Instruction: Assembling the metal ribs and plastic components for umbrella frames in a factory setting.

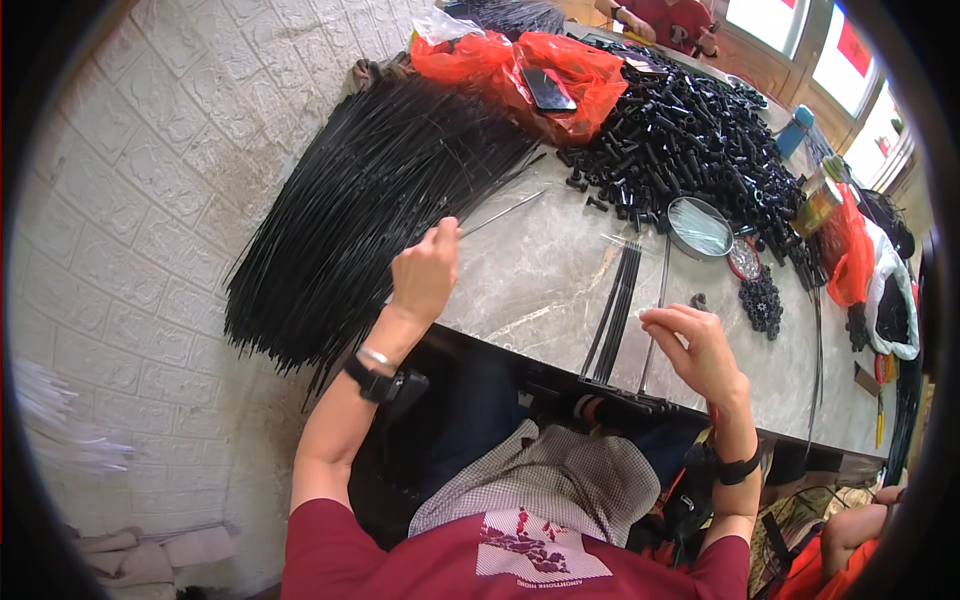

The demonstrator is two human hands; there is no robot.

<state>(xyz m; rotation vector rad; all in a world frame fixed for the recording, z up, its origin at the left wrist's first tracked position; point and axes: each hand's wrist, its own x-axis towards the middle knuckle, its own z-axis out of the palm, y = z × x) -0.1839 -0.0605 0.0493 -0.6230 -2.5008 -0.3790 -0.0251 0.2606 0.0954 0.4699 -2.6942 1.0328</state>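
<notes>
My left hand (428, 268) is closed around a thin metal rod (503, 214), which points right over the table beside a large bundle of long thin black rods (350, 190). My right hand (698, 352) is above the table's near edge, thumb and fingertips pinched together; whatever is between them is too small to make out. Between my hands, several black rods (616, 312) with pale thin tips lie side by side, their near ends at the table edge. Another thin rod (657, 312) lies just left of my right fingertips.
Beyond are a heap of black tubular parts (690, 140), a round tin (700, 228) of clear thin pieces, a dish of tiny bits (744, 258) and small black toothed parts (762, 303). A phone (548, 90) rests on a red bag (590, 75). Another person (675, 22) sits across.
</notes>
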